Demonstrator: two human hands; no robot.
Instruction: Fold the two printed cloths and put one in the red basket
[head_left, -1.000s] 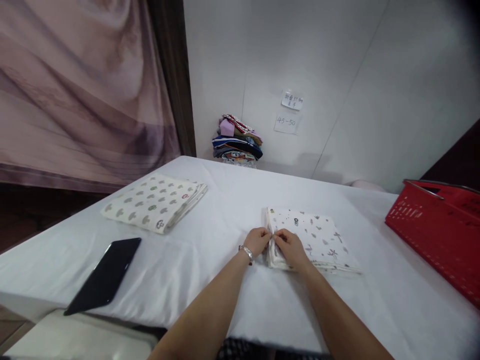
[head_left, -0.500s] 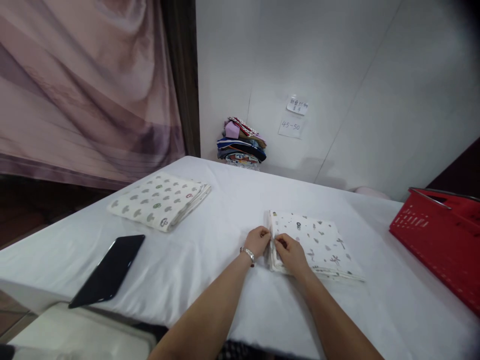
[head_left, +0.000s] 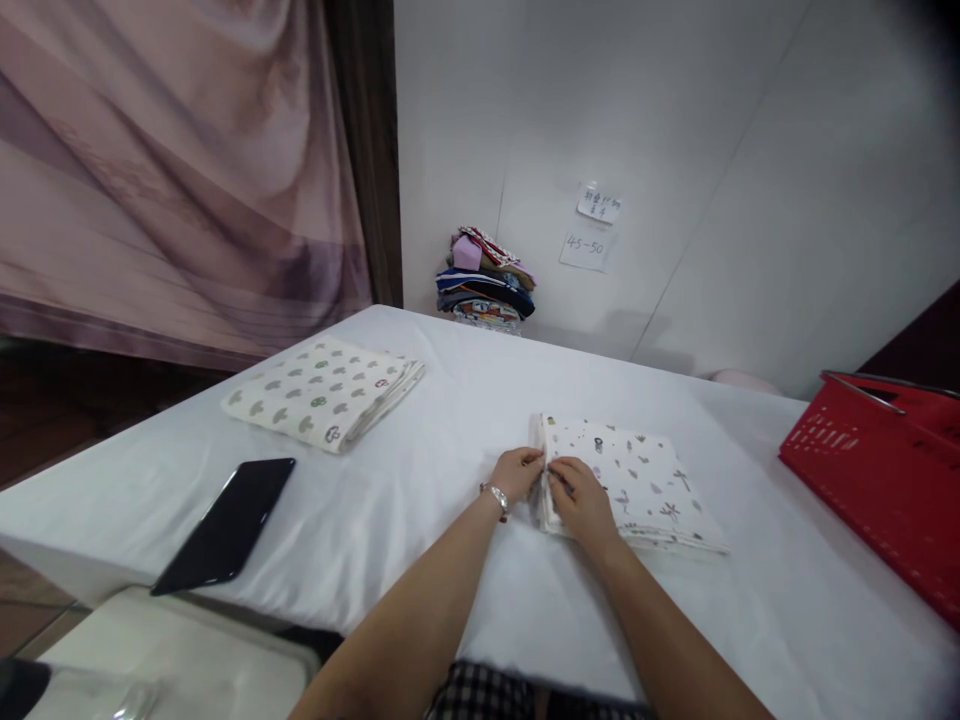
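Head view: a white folded cloth lies flat on the white-covered tabletop, directly under the fingers at its left edge and spreading away to their right. It is a soft, roughly rectangular bundle of several layers; the stacked folds show along the side nearest the person, below and right of the fingers, and the far right of that side tapers to a thin corner. Small motifs are scattered over the top: grey-green leaf shapes, purplish plant-like figures, a palm-like sprig well right of the fingers, and a dark looped mark just beyond them. The top face looks smooth, while the left edge is thicker and slightly ruffled where it is touched.

The left hand, with a bracelet on its wrist, has its fingers pinched on that edge from the outer side. The right hand rests over the cloth, thumb and fingers pinched on the same edge, its fingertips just beside the left ones.

Well left of the fingers lies a cream folded cloth with mushroom-like prints, and nearer the person, a flat black object. Far right of them stands a red basket; beyond them, a fabric stack.
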